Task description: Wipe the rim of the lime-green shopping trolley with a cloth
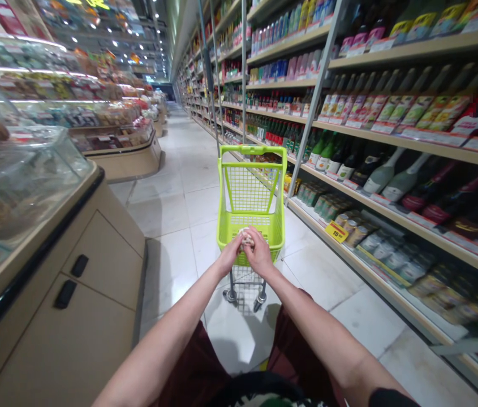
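Both my hands meet in front of me, closed around a small whitish item with brown patches (246, 237); its kind is too small to make out. My left hand (231, 254) grips it from the left, and my right hand (259, 252) wraps it from the right, with fingers partly over its top. Behind and below them stands a lime-green shopping cart (251, 219) with a plastic grid basket and grey caster wheels (259, 299). The hands cover part of the basket's near side.
On the right run tall shelves (361, 129) of bottles and cans, with a yellow price tag (336, 231) low down. A beige counter with a clear glass top (107, 243) lines the left. Tiled floor (175, 203) stretches down the aisle between them.
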Tool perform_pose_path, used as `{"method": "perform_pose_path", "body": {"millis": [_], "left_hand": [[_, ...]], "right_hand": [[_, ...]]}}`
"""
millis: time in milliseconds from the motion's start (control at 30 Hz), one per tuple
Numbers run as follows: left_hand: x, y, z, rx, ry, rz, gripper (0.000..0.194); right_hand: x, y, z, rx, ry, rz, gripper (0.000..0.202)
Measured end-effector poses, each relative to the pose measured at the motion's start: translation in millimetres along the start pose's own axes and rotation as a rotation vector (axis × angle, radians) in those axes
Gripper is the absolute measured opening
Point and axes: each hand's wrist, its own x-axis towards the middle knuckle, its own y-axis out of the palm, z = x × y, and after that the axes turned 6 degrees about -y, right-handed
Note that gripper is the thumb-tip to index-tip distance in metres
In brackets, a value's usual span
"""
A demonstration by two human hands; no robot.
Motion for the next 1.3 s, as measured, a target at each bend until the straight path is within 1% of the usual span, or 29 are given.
{"method": "perform_pose_path", "body": {"millis": [100, 133, 200, 267, 333, 400, 500, 567, 600, 667, 733, 833, 900, 933, 1000, 1067, 1133, 1200, 1267, 1300], "left_hand": [[-2, -20.5, 15, 0.435, 0.125, -0.209, 0.042], [-3, -26.6, 21, 0.575, 0.160, -0.251, 0.041], [-6, -34.3, 31, 0.811, 0.212, -0.269, 0.042], [-9, -35.2, 37, 0.983, 0.241, -0.249, 0.043], [-11, -31.6, 38, 1.088, 0.257, -0.233, 0.041], [-11, -27.6, 35, 1.148, 0.264, -0.213, 0.040], [-10, -26.8, 30, 1.195, 0.260, -0.160, 0.041], [-10, -30.1, 30, 1.216, 0.253, -0.156, 0.044], [-10, -32.6, 31, 1.227, 0.256, -0.164, 0.045], [-11, -37.9, 35, 1.250, 0.275, -0.199, 0.046], [-13, -42.3, 40, 1.270, 0.295, -0.244, 0.047], [-16, -43.9, 44, 1.289, 0.301, -0.304, 0.049], [-18, -41.2, 45, 1.298, 0.279, -0.319, 0.050], [-19, -39.1, 45, 1.301, 0.261, -0.320, 0.051], [-19, -34.6, 44, 1.300, 0.232, -0.314, 0.052], [-19, -31.1, 43, 1.287, 0.219, -0.302, 0.053], [-19, -30.0, 43, 1.272, 0.211, -0.284, 0.054], [-19, -31.6, 42, 1.269, 0.200, -0.268, 0.056], [-19, -35.3, 40, 1.294, 0.198, -0.258, 0.056], [-19, -37.6, 39, 1.314, 0.203, -0.254, 0.056]], "right_hand": [[-6, -29, -14, -0.114, -0.042, 0.009, 0.038], [-10, -40, -21, -0.178, -0.038, -0.005, 0.039], [-19, -57, -34, -0.301, -0.011, -0.018, 0.041], [-28, -61, -42, -0.376, 0.001, 0.029, 0.041], [-34, -48, -41, -0.389, -0.039, 0.117, 0.041], [-34, -23, -30, -0.366, -0.116, 0.190, 0.042], [-25, 15, -10, -0.326, -0.197, 0.235, 0.045], [-19, 26, -3, -0.318, -0.224, 0.254, 0.044], [-17, 25, -3, -0.321, -0.236, 0.267, 0.043], [-18, 13, -10, -0.339, -0.244, 0.284, 0.038], [-24, -9, -25, -0.368, -0.208, 0.259, 0.035], [-34, -44, -50, -0.401, -0.119, 0.155, 0.032], [-37, -56, -60, -0.399, -0.088, 0.084, 0.032], [-37, -57, -62, -0.388, -0.085, 0.058, 0.033], [-34, -47, -59, -0.350, -0.090, 0.031, 0.038], [-29, -25, -48, -0.305, -0.101, 0.031, 0.044], [-24, -1, -34, -0.274, -0.130, 0.065, 0.049], [-19, 19, -20, -0.262, -0.189, 0.140, 0.049], [-17, 25, -14, -0.269, -0.249, 0.220, 0.045], [-17, 24, -14, -0.277, -0.268, 0.247, 0.043]]}}
